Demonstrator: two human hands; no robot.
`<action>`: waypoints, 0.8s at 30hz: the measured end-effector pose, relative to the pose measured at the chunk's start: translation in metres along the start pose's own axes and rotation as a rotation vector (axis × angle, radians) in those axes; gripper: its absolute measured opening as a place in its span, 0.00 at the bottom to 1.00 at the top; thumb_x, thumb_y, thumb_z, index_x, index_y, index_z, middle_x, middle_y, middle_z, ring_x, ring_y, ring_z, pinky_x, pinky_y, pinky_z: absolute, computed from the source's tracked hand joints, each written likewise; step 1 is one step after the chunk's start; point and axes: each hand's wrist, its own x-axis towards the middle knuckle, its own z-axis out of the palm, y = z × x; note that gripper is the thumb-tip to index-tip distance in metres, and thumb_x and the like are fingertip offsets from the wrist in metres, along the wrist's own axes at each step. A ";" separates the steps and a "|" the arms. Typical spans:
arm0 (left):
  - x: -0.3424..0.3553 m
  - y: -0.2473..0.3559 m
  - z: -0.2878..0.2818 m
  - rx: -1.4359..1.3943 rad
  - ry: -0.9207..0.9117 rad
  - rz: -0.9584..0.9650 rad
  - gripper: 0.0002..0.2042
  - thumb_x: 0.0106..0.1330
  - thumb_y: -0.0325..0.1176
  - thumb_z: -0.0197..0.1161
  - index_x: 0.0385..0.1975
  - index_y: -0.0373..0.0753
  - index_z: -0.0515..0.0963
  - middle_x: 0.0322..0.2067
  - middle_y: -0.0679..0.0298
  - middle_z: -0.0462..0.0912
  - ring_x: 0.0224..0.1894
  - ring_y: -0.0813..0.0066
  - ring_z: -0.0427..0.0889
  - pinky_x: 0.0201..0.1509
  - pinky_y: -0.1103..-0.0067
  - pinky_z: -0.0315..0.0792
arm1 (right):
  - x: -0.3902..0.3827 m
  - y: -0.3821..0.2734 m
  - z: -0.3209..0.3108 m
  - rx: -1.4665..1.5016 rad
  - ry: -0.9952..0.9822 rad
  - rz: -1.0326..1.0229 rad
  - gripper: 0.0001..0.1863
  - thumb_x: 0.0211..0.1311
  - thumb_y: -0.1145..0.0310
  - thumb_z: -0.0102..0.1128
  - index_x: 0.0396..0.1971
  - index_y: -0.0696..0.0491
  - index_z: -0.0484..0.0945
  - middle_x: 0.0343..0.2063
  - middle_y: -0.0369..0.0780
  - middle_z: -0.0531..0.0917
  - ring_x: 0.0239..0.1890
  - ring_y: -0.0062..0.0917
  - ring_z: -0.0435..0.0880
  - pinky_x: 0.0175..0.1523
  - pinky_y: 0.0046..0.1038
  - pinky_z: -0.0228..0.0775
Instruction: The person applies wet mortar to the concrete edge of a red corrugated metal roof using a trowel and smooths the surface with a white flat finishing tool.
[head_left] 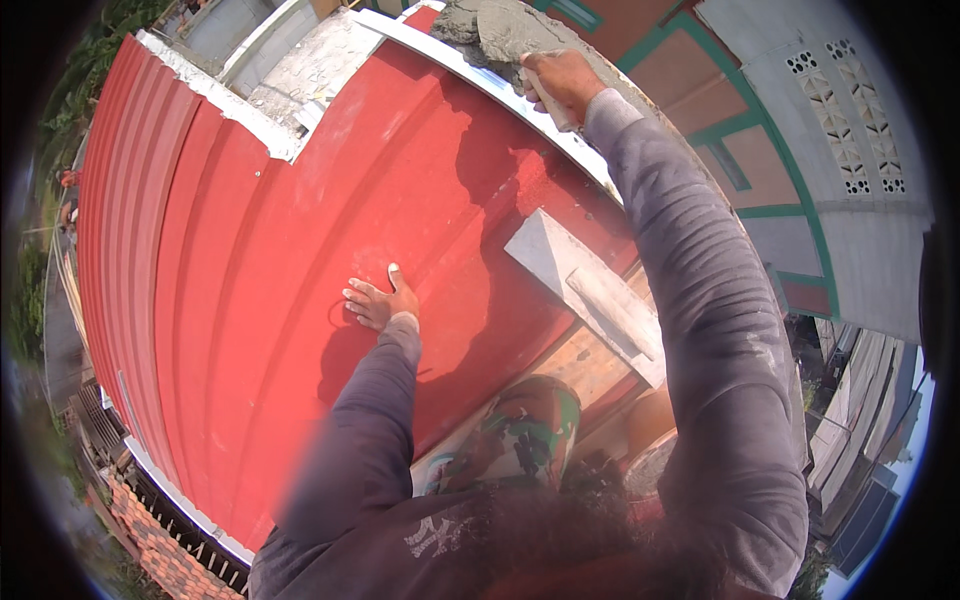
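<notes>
My left hand (pixel 380 300) lies on the red ribbed metal roof (pixel 250 320) with its fingers spread. At the top, my right hand (pixel 565 80) grips a pale handle, likely a trowel's, beside grey wet mortar (pixel 470 30) along the white strip at the roof's edge; the blade is hard to make out against the mortar. Below my right hand, nearer my body, a wide float (pixel 545 255) with a pale handle lies on wooden boards over the roof. My camouflage-covered leg (pixel 510 425) shows at the bottom.
A notched opening with rough white edging (pixel 290 145) and rubble breaks the roof at the upper left. A grey wall with vent blocks and a green-framed facade (pixel 760 210) stands beyond the right edge. Part of a person (pixel 68 205) shows at the far left. Tiled roofing sits at the lower left.
</notes>
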 end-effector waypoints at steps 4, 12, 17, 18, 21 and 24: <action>0.003 -0.004 0.005 0.008 0.011 0.007 0.50 0.71 0.75 0.46 0.82 0.42 0.48 0.82 0.48 0.46 0.83 0.46 0.48 0.82 0.53 0.51 | 0.015 -0.014 0.052 -0.134 -0.046 -0.003 0.22 0.75 0.55 0.59 0.42 0.64 0.82 0.31 0.46 0.86 0.27 0.31 0.86 0.29 0.35 0.80; 0.001 -0.002 0.000 0.015 0.011 0.034 0.51 0.71 0.74 0.47 0.82 0.38 0.48 0.81 0.45 0.47 0.82 0.44 0.50 0.81 0.50 0.51 | -0.025 0.048 0.024 -0.138 0.146 0.096 0.21 0.74 0.58 0.59 0.40 0.65 0.85 0.29 0.49 0.89 0.28 0.34 0.90 0.32 0.38 0.83; 0.003 -0.002 0.001 -0.011 -0.003 0.004 0.51 0.71 0.74 0.47 0.82 0.39 0.47 0.82 0.46 0.46 0.83 0.45 0.48 0.80 0.48 0.51 | -0.084 0.079 -0.015 -0.015 0.242 0.109 0.21 0.76 0.58 0.57 0.46 0.65 0.84 0.28 0.45 0.86 0.24 0.32 0.86 0.29 0.35 0.81; 0.002 -0.001 0.000 -0.010 -0.012 0.001 0.51 0.71 0.75 0.47 0.82 0.40 0.47 0.82 0.47 0.46 0.83 0.46 0.47 0.81 0.48 0.51 | -0.087 0.080 -0.020 0.023 0.261 0.112 0.21 0.76 0.58 0.57 0.47 0.64 0.84 0.28 0.45 0.86 0.24 0.31 0.86 0.29 0.35 0.80; 0.001 -0.002 -0.002 -0.004 -0.032 -0.011 0.52 0.70 0.76 0.46 0.83 0.42 0.46 0.82 0.50 0.45 0.83 0.47 0.45 0.82 0.49 0.50 | -0.090 0.079 -0.021 0.094 0.285 0.095 0.21 0.76 0.59 0.57 0.49 0.65 0.83 0.28 0.44 0.85 0.24 0.30 0.85 0.28 0.35 0.80; 0.001 0.001 -0.002 -0.027 -0.027 -0.014 0.51 0.70 0.75 0.46 0.83 0.41 0.46 0.82 0.50 0.45 0.84 0.47 0.45 0.82 0.49 0.49 | -0.059 0.057 0.004 0.064 0.224 -0.009 0.22 0.76 0.58 0.57 0.48 0.66 0.82 0.28 0.46 0.86 0.24 0.31 0.86 0.28 0.35 0.81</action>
